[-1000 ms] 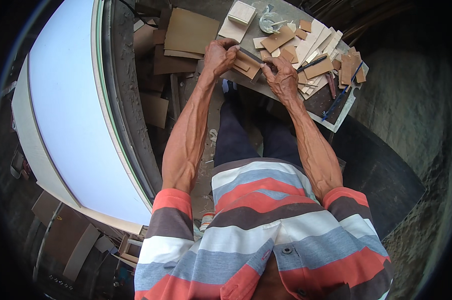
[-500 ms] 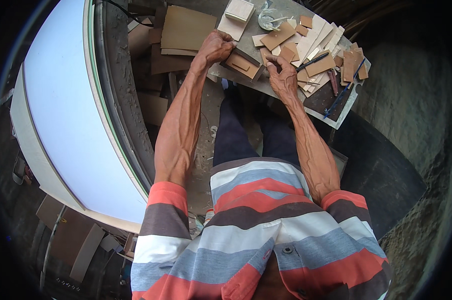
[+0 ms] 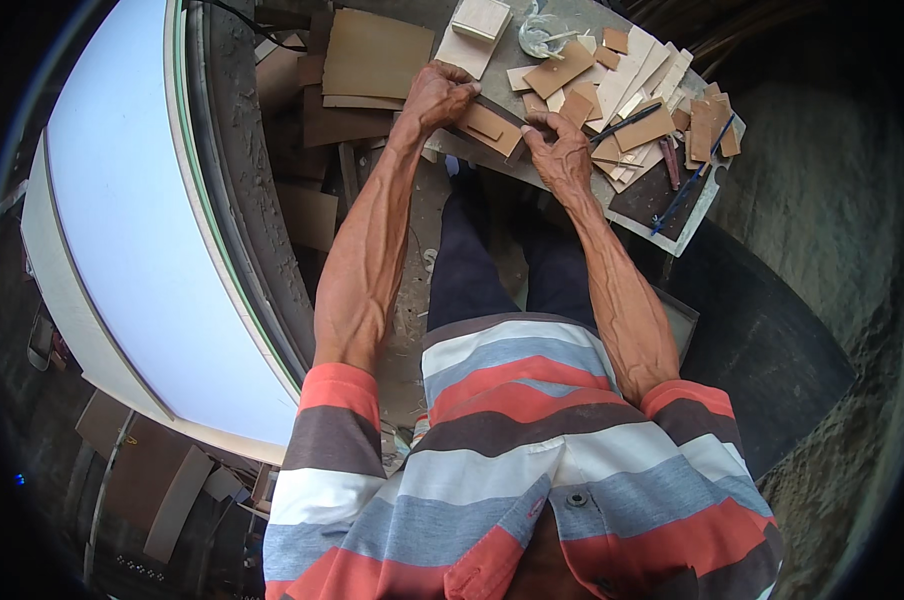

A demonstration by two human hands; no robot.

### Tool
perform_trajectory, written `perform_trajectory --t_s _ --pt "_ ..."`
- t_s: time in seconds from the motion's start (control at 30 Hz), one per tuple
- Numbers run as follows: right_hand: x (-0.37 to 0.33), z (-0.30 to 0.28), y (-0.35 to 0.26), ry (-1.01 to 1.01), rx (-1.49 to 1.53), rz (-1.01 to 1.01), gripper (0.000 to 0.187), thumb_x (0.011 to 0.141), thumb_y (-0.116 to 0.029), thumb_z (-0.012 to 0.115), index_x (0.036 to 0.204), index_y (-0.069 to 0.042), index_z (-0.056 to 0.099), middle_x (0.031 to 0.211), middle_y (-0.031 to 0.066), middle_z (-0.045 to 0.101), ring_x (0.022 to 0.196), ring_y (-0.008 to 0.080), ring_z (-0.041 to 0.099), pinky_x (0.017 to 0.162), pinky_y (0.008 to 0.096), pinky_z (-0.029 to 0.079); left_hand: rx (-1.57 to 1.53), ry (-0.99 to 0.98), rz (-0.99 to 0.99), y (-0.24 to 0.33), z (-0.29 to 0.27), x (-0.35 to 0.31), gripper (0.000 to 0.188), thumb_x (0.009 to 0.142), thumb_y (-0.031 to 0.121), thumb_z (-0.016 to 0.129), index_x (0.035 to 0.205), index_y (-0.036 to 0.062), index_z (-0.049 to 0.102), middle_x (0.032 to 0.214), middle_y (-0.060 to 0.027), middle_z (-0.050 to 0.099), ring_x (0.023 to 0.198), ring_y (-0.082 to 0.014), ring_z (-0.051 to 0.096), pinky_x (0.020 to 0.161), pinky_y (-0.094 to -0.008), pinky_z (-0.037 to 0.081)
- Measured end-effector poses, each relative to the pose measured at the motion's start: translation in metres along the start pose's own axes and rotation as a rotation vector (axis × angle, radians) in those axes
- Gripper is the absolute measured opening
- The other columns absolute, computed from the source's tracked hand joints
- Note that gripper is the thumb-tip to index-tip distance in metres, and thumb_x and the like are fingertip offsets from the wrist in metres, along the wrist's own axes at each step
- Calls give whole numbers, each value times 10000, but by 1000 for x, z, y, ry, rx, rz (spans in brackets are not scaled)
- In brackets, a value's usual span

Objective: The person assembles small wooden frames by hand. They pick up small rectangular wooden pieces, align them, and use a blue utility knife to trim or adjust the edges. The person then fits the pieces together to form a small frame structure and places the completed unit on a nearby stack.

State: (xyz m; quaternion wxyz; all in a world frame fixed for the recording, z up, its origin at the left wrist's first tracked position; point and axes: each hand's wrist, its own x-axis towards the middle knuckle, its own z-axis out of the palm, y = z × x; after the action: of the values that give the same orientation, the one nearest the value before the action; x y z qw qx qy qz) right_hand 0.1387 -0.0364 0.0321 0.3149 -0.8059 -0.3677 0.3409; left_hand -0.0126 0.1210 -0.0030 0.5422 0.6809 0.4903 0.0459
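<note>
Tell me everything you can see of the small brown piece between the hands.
The small brown piece looks like thin wooden board: rectangular, a smaller brown strip on its face, a dark edge along its far side. It slants down rightward at the table's near edge. The left hand is at its left end, the right hand at its right; grip unclear.

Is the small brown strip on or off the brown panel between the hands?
On: the small strip lies on the brown panel, whose surface shows beside it.
</note>
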Motion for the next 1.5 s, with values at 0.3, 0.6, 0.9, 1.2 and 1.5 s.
perform_trajectory --t_s 0.3,0.6,0.9,1.2,1.5 --pt "-1 8 2 23 -26 -2 232 788 -186 676 967 -41 697 918 110 668 809 222 676 752 325 520 -109 -50 -81 2 -4 -3 277 828 224 714 964 -18 719 794 -93 690 725 -140 609 662 -296 501" --pt "2 7 0 15 -71 27 233 779 -206 676 954 -54 699 909 100 656 816 230 664 749 342 509 -249 72 -127 8 -6 -11 376 853 280 638 1061 -30 679 928 -141 698 842 -187 637 766 -307 501" --pt "2 7 0 9 -67 24 230 773 -206 677 945 -55 699 897 99 655 804 229 664 740 344 508 -141 -16 -26 -6 -5 -16 344 845 272 624 1047 2 693 897 -130 704 823 -192 642 757 -309 503" --pt "3 7 1 -8 -77 36 241 774 -214 668 950 -52 699 905 99 662 814 228 663 749 339 510 -142 -98 -37 -9 -12 -6 299 845 248 666 1010 3 707 837 -97 704 753 -148 620 713 -293 500" --pt "1 6 1 -2 -64 25 239 777 -214 659 949 -53 698 903 96 660 814 231 662 753 343 508 -124 -153 -53 -1 -15 -7 231 858 212 673 1021 56 723 898 -44 694 835 -123 599 770 -272 477"
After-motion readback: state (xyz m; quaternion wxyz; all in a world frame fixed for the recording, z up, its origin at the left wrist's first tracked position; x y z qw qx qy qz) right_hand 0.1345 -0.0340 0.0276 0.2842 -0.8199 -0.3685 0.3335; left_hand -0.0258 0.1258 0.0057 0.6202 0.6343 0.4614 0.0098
